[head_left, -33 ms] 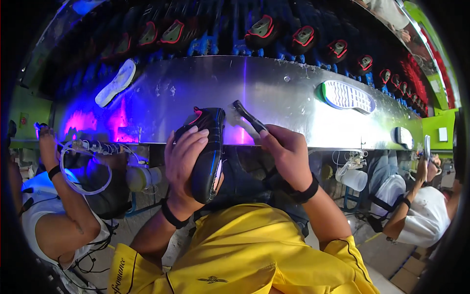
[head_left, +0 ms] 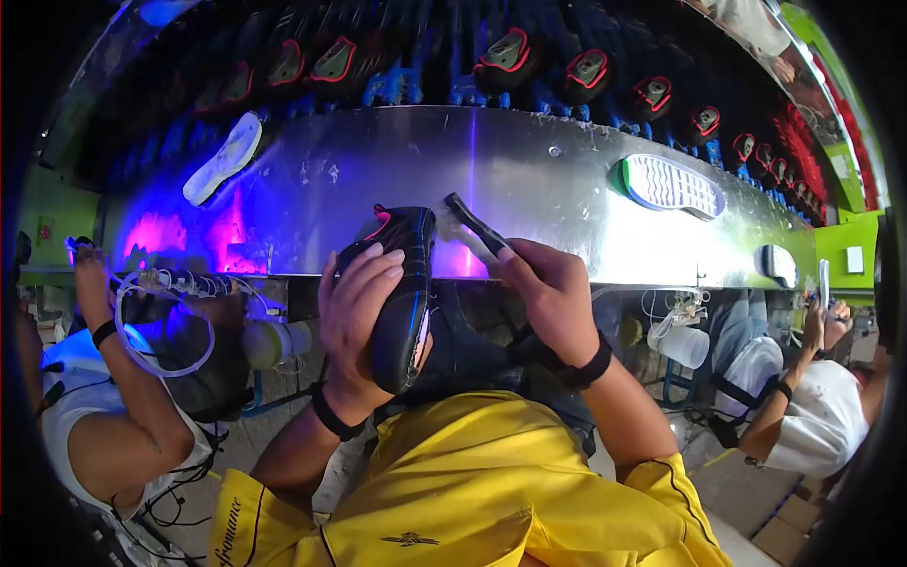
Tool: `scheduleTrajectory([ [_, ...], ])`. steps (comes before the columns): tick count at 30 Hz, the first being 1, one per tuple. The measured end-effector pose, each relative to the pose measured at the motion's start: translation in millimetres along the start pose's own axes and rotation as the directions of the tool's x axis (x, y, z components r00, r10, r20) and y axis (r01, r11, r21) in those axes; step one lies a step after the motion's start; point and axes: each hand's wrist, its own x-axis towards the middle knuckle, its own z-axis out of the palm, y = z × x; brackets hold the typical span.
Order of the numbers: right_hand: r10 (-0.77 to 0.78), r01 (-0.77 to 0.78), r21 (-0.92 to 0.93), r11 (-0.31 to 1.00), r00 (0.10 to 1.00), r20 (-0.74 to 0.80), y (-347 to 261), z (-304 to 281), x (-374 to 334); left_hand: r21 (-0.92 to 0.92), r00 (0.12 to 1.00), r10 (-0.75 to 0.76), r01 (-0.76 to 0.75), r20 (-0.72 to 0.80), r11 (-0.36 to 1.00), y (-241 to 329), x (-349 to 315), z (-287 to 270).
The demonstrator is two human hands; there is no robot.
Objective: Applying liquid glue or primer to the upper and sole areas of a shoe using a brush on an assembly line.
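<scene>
Two hands occupy my remote view: the left hand [head_left: 354, 307] grips a shoe [head_left: 401, 326], fingers curled over its side; the right hand [head_left: 557, 298] pinches a slim dark tool [head_left: 480, 227] between thumb and fingers. The shoe — black, red-edged at its far end, thinly lined in blue, pale low on its right side — lies against the left palm. I see the tool's tip just beside it.
</scene>
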Motion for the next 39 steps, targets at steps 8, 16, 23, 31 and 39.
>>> scheduleTrajectory([
  [8,-0.002,0.005,-0.119,0.993,1.000,0.024,5.9,11.2,-3.6,-0.001,1.000,0.025,-0.025,0.000,1.000,-6.7,-14.0,5.8],
  [16,0.024,-0.049,0.156,0.987,0.988,0.155,6.6,4.6,-36.6,-0.055,0.996,-0.032,0.028,-0.078,0.998,-10.7,-18.5,12.4],
  [23,-0.166,0.173,-0.149,0.974,0.984,0.057,-0.4,8.2,-21.4,-0.058,0.995,-0.021,0.015,-0.102,0.998,-14.8,-22.9,14.8],
  [31,0.075,-0.122,0.152,0.981,0.957,0.281,-13.8,-10.1,-53.9,-0.081,0.995,-0.023,0.015,-0.095,0.997,-13.7,-16.3,11.9],
  [39,-0.156,0.128,0.171,0.977,0.975,0.160,-22.7,-15.5,-71.7,-0.005,0.995,-0.101,0.101,-0.012,0.995,10.4,10.2,6.4],
])
